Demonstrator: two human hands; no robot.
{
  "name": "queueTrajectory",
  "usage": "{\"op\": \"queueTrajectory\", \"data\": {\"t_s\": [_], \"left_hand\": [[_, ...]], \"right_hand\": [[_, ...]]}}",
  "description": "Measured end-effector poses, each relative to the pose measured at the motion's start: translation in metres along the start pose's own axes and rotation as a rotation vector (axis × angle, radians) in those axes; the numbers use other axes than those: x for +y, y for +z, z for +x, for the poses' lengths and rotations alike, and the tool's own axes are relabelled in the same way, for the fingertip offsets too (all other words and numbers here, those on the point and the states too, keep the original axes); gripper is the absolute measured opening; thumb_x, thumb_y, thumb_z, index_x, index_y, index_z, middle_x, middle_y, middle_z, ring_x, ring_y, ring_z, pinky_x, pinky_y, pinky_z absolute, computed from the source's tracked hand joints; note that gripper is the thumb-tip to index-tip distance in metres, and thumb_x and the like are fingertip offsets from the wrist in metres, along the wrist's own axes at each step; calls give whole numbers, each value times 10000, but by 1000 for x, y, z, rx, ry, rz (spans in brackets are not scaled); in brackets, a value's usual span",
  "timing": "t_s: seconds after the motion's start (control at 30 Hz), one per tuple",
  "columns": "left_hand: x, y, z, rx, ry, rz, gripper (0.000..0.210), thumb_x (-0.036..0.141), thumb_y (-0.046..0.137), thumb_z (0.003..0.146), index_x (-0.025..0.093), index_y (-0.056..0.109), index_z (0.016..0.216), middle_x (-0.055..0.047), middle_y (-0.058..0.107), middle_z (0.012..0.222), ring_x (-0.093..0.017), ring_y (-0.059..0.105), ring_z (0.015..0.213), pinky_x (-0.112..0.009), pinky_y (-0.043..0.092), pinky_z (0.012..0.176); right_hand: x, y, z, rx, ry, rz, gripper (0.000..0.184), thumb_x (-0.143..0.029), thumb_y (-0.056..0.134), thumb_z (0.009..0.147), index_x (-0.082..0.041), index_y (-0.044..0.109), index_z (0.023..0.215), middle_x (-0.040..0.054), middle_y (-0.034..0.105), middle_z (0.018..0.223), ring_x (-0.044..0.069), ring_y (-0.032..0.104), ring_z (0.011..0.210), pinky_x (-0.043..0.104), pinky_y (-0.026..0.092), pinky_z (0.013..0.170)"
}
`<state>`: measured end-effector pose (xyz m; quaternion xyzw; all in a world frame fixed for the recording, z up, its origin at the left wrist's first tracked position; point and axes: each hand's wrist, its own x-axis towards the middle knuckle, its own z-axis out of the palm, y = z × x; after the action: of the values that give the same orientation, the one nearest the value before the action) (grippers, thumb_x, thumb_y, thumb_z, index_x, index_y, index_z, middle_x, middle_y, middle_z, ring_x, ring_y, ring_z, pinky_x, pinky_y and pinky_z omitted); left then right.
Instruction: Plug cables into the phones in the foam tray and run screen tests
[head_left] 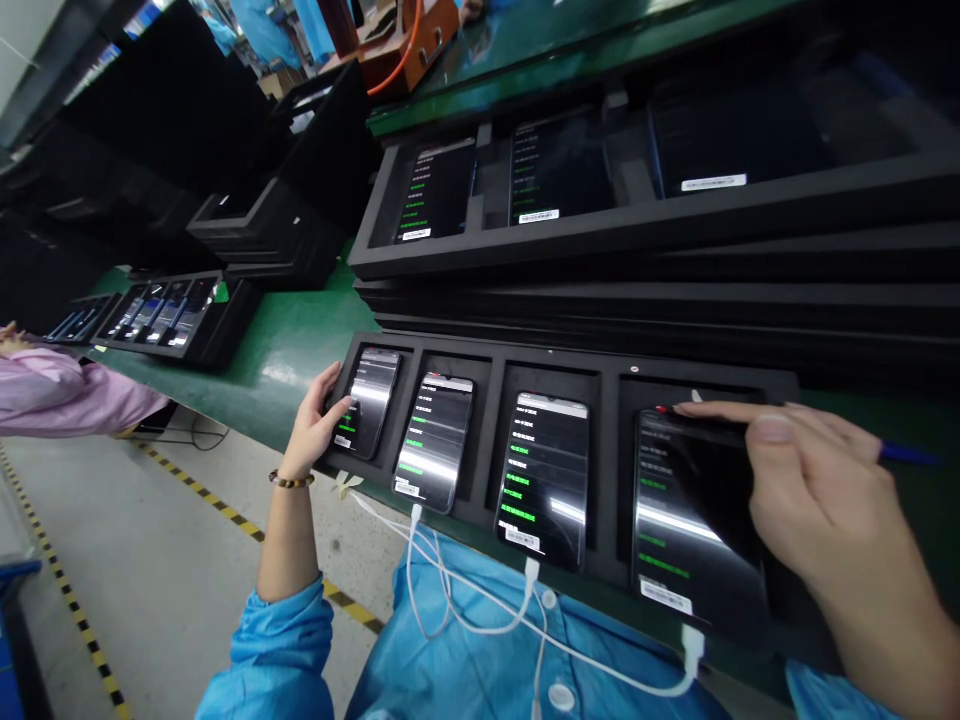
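A black foam tray (551,362) lies in front of me with phones in its slots, their lit screens listing white and green lines. My left hand (313,420) grips the tray's left end, its thumb over the edge of the leftmost phone (367,400). Beside that one are a second phone (435,440) and a third phone (544,470). Over the top of the rightmost phone (690,540) is my right hand (817,480), index finger stretched to its upper edge. A blue pen (907,454) sticks out behind this hand; its grip is partly hidden.
White charging cables (480,628) hang along the tray's front, plugs near three phones. Behind it rises a stack of black trays (637,235) holding phones. More trays (187,320) stand left on the green bench (300,330), near a person's pink sleeve (67,390).
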<state>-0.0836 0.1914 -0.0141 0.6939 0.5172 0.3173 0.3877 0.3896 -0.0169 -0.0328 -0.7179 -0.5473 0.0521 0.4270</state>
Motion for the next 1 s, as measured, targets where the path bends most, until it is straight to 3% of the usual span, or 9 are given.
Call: {"op": "queueTrajectory", "data": {"t_s": [0.33,0.47,0.53,0.57,0.63,0.7,0.77,0.87,1.0], "left_hand": [[9,4,-3,51,28,37,646,540,725,1004,226,586,1551,-176,565,1661,-351,526,1563,-546,391,1338],[48,14,-28,318,131,244,473,541,695,1034,226,710,1386,-144,717,1452,-354,635,1420,-568,447,1286],[82,28,-49,329,161,189,366,516,670,1059,239,763,1280,-107,786,1300,-338,715,1288,-544,533,1205],[101,37,-61,222,142,112,333,513,644,1076,250,790,1219,-95,812,1220,-327,753,1203,-520,593,1126],[136,62,-84,-242,81,-41,342,532,615,1090,280,829,1177,-86,841,1142,-313,796,1099,-482,656,1006],[162,93,-104,-766,1,-133,386,516,615,1096,293,787,1360,-85,815,1320,-310,771,1235,-474,628,1085],[175,127,-121,-1076,-57,-181,498,500,636,1088,293,670,1539,-91,723,1513,-302,696,1390,-461,558,1196],[175,175,-141,-1135,-157,-270,549,541,584,1101,259,618,1570,-135,713,1513,-292,682,1403,-466,527,1219],[167,216,-161,-1050,-421,-558,632,766,653,991,213,668,1297,-189,730,1440,-308,698,1364,-496,513,1209]], "right_hand": [[2,1,-1,-9,17,-3,549,-519,335,1146,-265,810,1043,88,837,1030,317,759,965,617,491,1075],[1,0,-1,-17,26,2,553,-519,332,1150,-258,812,1066,91,839,1058,313,760,986,603,483,1087],[-1,0,0,-29,41,6,552,-523,333,1152,-262,812,1072,86,839,1081,310,760,1009,596,473,1101],[-2,-1,0,-31,49,9,553,-528,332,1153,-262,811,1072,85,839,1089,309,760,1026,595,464,1113],[-4,-2,0,-34,60,12,563,-533,325,1156,-256,808,1074,89,838,1100,306,757,1046,592,452,1128],[-6,-2,0,-32,56,12,572,-529,318,1161,-246,806,1068,96,836,1090,299,755,1027,585,452,1123],[-8,-2,0,-28,51,9,570,-520,311,1165,-247,801,1066,91,832,1073,292,756,1012,577,455,1119],[-10,-2,0,-23,50,6,542,-514,307,1163,-283,788,1069,67,826,1091,293,751,1060,564,452,1132],[-10,-3,0,-39,36,13,502,-488,309,1169,-312,773,1095,43,826,1123,285,741,1096,556,441,1147]]}}
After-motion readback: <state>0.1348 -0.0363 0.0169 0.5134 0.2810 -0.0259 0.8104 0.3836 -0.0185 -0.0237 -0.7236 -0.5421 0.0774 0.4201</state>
